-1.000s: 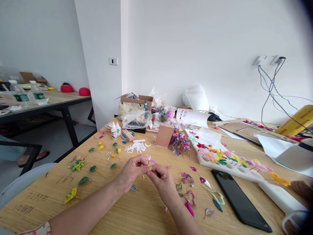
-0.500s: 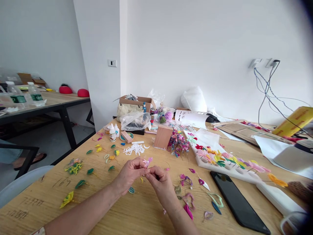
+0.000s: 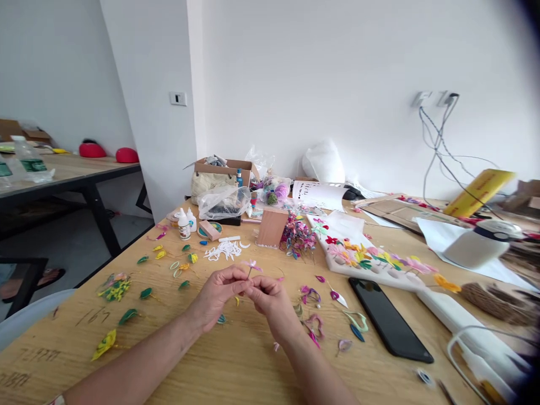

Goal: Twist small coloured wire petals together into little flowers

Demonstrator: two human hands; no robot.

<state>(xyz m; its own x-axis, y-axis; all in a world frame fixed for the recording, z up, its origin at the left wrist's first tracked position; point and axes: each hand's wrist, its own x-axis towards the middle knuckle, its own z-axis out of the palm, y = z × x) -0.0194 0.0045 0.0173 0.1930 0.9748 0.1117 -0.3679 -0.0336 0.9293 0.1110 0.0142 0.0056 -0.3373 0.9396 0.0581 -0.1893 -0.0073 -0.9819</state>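
Note:
My left hand [image 3: 217, 295] and my right hand [image 3: 272, 301] meet above the wooden table [image 3: 169, 360], fingers pinched together on the thin stem of a small pink paper flower [image 3: 252, 265] that sticks up between them. Loose coloured paper petals [image 3: 311, 325] lie on the table just right of my right hand. Green and yellow paper leaves [image 3: 145, 293] are scattered to the left of my left hand.
A black phone [image 3: 388, 320] lies flat at the right. Behind it a white foam strip [image 3: 379, 275] holds several paper flowers. A wooden block [image 3: 271, 227], glue bottles [image 3: 184, 225], white paper pieces [image 3: 223, 250], a plastic bag and a cardboard box crowd the far side.
The view has swung right and down a little. My hands stay together on the pink flower, which now stands more upright between the fingers.

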